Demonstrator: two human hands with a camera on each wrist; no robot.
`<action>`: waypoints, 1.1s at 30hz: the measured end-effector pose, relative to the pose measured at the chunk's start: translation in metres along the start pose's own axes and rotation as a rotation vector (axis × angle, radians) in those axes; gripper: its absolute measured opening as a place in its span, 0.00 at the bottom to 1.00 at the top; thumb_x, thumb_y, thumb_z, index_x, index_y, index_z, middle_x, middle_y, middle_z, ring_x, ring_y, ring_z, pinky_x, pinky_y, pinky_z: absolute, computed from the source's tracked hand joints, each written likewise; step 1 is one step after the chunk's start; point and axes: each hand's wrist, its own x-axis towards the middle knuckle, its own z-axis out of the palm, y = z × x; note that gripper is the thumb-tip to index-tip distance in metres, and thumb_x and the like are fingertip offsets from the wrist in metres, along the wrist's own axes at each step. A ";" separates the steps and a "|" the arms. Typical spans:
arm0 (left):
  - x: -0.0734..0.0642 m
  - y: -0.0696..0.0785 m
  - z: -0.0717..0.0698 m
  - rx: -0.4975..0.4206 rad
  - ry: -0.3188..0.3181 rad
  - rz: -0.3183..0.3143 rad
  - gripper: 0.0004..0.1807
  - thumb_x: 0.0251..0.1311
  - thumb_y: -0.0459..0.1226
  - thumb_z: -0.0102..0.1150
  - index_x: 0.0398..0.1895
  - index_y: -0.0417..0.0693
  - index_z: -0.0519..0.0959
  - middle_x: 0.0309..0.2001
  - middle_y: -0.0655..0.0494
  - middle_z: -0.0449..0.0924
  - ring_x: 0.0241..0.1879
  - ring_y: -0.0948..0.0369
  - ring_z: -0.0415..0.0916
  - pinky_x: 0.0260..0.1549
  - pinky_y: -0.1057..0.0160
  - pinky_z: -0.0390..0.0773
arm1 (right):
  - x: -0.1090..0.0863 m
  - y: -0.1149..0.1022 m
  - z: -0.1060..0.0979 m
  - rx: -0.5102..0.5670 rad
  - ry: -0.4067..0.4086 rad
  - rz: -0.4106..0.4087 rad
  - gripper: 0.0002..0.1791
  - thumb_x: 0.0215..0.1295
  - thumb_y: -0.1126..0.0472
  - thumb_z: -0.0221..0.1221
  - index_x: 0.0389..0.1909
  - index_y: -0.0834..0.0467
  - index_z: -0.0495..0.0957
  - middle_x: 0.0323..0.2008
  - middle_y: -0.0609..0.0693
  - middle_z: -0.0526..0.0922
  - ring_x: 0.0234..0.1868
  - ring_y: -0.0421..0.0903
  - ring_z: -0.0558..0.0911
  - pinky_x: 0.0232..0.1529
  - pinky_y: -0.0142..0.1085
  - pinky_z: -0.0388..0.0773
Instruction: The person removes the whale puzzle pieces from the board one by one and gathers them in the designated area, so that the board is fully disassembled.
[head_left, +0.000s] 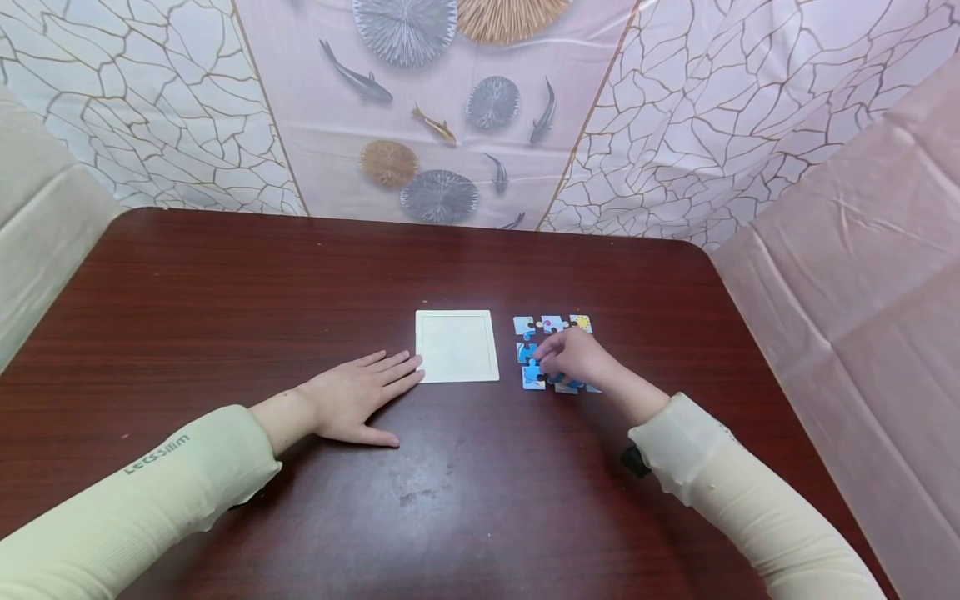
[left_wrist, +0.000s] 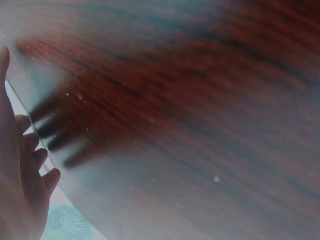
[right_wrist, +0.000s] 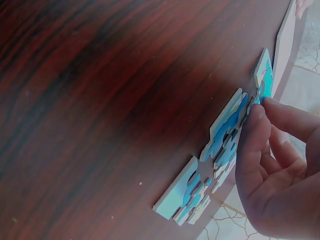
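In the head view my left hand (head_left: 352, 400) lies spread on the table, its fingertips on the left edge of a white square puzzle tray (head_left: 495, 367). The tray has a raised rim and a bare, pale inside. My right hand (head_left: 579, 357) is over a group of blue jigsaw pieces (head_left: 525, 326) to the right of the tray. In the right wrist view its thumb and index finger pinch the edge of a teal and white jigsaw piece (right_wrist: 263, 75). Other jigsaw pieces (right_wrist: 177, 192) lie flat beside it in loose rows, slightly apart. The hand partly covers the middle ones.
A dark red-brown wooden table (head_left: 225, 283) carries everything. Behind it hangs a patterned curtain (head_left: 330, 158) with fish and round shapes, and plain pinkish cloth (head_left: 862, 275) closes off the right side.
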 end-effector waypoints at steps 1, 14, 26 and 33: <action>0.000 0.000 0.000 0.001 0.001 0.000 0.48 0.57 0.65 0.47 0.72 0.44 0.53 0.74 0.47 0.49 0.73 0.51 0.47 0.69 0.48 0.53 | 0.000 0.000 0.000 -0.003 0.002 0.003 0.10 0.60 0.65 0.59 0.41 0.64 0.82 0.36 0.58 0.85 0.30 0.45 0.79 0.30 0.35 0.81; -0.001 0.000 0.001 0.003 0.006 0.000 0.48 0.57 0.65 0.47 0.72 0.44 0.52 0.74 0.48 0.49 0.73 0.51 0.47 0.69 0.48 0.53 | -0.001 -0.001 0.001 -0.033 0.008 0.026 0.09 0.60 0.64 0.60 0.39 0.62 0.84 0.37 0.58 0.85 0.28 0.45 0.78 0.29 0.33 0.79; 0.001 -0.002 0.001 0.003 0.018 0.004 0.47 0.57 0.64 0.48 0.72 0.44 0.54 0.73 0.47 0.51 0.73 0.50 0.47 0.69 0.48 0.53 | -0.001 -0.002 0.000 -0.010 0.000 0.020 0.10 0.59 0.64 0.60 0.40 0.63 0.83 0.34 0.56 0.85 0.24 0.44 0.77 0.27 0.33 0.78; 0.002 -0.003 0.003 -0.014 0.043 0.010 0.46 0.57 0.64 0.49 0.72 0.46 0.55 0.73 0.48 0.51 0.73 0.47 0.46 0.69 0.47 0.52 | -0.003 -0.001 0.000 -0.018 0.019 0.026 0.11 0.60 0.61 0.60 0.41 0.62 0.82 0.33 0.56 0.84 0.26 0.45 0.78 0.28 0.33 0.79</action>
